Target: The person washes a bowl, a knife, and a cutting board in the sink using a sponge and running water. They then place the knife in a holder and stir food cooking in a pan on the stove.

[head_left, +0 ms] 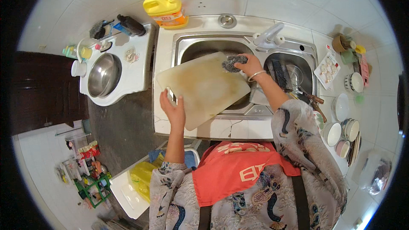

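A pale, brown-stained cutting board (204, 91) lies tilted across the left sink basin (191, 50) and the front counter. It has a handle slot near its left edge. My left hand (174, 110) grips the board at that slot, thumb and fingers closed about the edge. At the far right corner of the board my right hand (250, 66) holds a dark grey steel wool scrubber (233, 63) against its surface. A bracelet circles my right wrist. The board hides much of the left basin.
The faucet (269, 36) stands behind the basins. Knives and a strainer fill the right basin (314, 70); bowls (332, 134) line the right counter. A yellow pump jug (167, 10) stands at the back left. Further left, a metal basin (102, 76) rests on a white washstand.
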Demonstrator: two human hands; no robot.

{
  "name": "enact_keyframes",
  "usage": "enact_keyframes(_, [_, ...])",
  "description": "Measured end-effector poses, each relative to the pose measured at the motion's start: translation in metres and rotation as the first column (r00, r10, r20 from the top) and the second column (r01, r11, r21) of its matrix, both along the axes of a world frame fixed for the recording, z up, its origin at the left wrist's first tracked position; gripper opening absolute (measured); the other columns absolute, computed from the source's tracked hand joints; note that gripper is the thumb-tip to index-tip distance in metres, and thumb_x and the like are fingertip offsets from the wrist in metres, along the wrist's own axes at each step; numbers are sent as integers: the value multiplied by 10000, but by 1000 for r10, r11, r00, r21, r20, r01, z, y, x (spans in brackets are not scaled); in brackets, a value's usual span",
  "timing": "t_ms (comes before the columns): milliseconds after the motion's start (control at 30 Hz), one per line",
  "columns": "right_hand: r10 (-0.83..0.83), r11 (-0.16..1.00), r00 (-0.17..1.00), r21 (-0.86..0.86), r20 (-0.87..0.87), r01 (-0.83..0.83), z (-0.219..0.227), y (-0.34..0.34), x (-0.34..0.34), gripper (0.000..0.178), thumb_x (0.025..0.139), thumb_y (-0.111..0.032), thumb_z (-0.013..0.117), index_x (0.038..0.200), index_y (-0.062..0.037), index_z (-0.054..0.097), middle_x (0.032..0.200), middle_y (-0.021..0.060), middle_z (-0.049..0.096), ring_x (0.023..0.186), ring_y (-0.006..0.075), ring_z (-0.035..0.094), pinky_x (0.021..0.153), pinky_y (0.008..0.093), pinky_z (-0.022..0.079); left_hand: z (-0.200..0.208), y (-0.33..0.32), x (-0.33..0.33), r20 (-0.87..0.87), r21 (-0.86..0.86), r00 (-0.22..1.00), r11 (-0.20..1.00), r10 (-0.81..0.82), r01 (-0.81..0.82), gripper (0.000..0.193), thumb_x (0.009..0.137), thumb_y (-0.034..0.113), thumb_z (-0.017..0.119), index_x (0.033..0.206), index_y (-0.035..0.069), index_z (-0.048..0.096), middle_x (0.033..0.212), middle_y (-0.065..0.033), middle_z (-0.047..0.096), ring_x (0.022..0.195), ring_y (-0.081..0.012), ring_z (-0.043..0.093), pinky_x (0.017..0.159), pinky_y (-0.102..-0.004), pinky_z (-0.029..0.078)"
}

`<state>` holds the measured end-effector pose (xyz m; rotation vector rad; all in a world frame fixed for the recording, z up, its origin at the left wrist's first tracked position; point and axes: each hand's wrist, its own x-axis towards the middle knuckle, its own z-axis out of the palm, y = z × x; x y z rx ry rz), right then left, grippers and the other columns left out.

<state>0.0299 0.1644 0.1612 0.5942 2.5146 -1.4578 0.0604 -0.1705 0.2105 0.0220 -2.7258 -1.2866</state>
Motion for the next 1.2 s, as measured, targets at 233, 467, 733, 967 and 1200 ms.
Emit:
enact_keyframes(233, [152,914,987,389,-58,-118,-60,-59,-11,370,724,-236,680,1012,-27,577,766,149,616,717,318,593,697,368,474,6,27,-23,31,-204,920,898,-391,389,552,796,100,576,1292,4,355,1335,-244,336,1244,-395,296,1036,-453,233])
enact_keyframes(467, [104,932,991,355,-86,-67,-11,-66,-56,378,750,-310,653,984,-31,554,861,199,618,829,347,597,738,416,477,36,24,-117,-142,-186,895,900,-422,395,491,787,35,548,1257,2,409,1263,-226,431,1190,-370,381,1003,-421,297])
enact_keyframes(733, [-377,693,925,-677,-45,249,54,-89,-122,357,757,-179,680,1037,-17,527,924,118,591,773,253,606,623,373,550,100,37,-266,-425,-442,695,803,-580,400,480,765,-16,497,1236,68,460,1231,-178,482,1147,-361,429,953,-439,353])
enact_keyframes(967, [-417,153,907,-981,47,121,102,-136,-204,325,763,-28,633,1047,0,476,941,118,573,783,226,608,575,349,581,134,85,-338,-275,-653,572,587,-773,479,532,680,-69,437,1182,84,524,1226,-107,519,1131,-308,464,939,-419,378])
enact_keyframes(1200, [-449,33,890,-994,82,108,88,-141,-227,341,777,-9,608,1067,-1,428,943,138,574,769,234,621,576,360,590,136,88,-353,-127,-674,615,523,-778,522,468,703,-49,431,1127,83,577,1146,-113,574,1062,-311,517,904,-397,415])
